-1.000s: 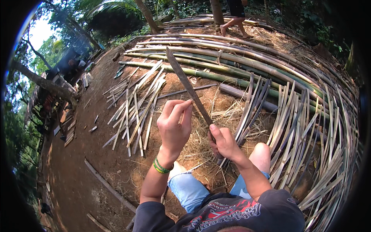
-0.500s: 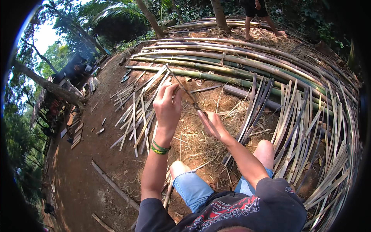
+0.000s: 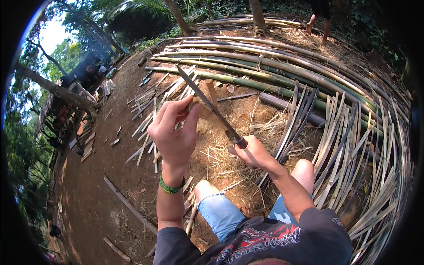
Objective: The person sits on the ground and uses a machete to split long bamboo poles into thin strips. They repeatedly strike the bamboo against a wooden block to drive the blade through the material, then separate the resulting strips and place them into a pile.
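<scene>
My right hand (image 3: 254,152) grips the dark handle of a long knife (image 3: 206,98), whose blade slants up and to the left. Beside the blade, my left hand (image 3: 173,128) is raised with thumb and fingers pinched on a short tan bamboo piece (image 3: 205,113). The blade crosses in front of this piece, so part of it is hidden; whether they touch I cannot tell. An upright brown wooden stake (image 3: 211,92) shows just behind the blade. Thin pale shavings (image 3: 229,165) lie on the ground below my hands, between my knees.
Long bamboo poles (image 3: 274,68) lie across the far ground. Split bamboo strips (image 3: 340,145) fan out at my right, and more strips (image 3: 148,132) lie at the left. A thin pole (image 3: 128,203) rests on the soil. A person's bare legs (image 3: 326,28) show at the back right.
My left hand has come lower and nearer, and my right hand has shifted right and slightly down with the knife. More of the blade shows. The person at the back has moved right.
</scene>
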{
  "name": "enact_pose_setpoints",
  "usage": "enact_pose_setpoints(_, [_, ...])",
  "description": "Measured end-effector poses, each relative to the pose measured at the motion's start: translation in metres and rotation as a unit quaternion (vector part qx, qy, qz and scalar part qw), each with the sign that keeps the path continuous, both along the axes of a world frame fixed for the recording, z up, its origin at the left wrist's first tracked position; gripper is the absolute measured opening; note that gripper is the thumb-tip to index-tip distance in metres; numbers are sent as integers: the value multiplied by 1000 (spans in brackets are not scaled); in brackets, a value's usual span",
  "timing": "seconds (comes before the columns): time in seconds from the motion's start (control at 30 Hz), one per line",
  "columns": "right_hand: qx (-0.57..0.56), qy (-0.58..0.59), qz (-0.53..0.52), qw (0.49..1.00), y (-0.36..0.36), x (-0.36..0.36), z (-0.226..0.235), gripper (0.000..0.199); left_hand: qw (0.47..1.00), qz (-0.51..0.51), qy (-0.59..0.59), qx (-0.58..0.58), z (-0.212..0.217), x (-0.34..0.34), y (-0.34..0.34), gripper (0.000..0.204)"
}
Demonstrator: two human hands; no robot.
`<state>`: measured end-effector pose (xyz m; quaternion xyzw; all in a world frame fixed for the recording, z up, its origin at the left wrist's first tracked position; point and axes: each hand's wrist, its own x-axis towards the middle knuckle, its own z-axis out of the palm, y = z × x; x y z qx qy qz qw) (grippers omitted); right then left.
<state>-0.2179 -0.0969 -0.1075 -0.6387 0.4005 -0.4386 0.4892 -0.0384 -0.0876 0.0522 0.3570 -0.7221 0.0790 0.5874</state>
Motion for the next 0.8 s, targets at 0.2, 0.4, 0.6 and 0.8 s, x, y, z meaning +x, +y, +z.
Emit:
enact_pose_setpoints(0.2, [-22,77,-21,997,6,-9,10,37,1000,-13,-5,-13,-4,-10,-2,18])
enact_pose_setpoints(0.4, [-92,119,-219,964,-14,15,-58,29,999,-9,-23,-34,-7,-31,2,17])
enact_pose_setpoints(0.6, [-28,126,-79,988,-16,11,-41,33,1000,0,-17,-16,5,-18,-3,16])
enact_pose_setpoints(0.8, [128,68,11,989,-14,-13,3,33,999,-4,-7,-35,1,-18,-8,16])
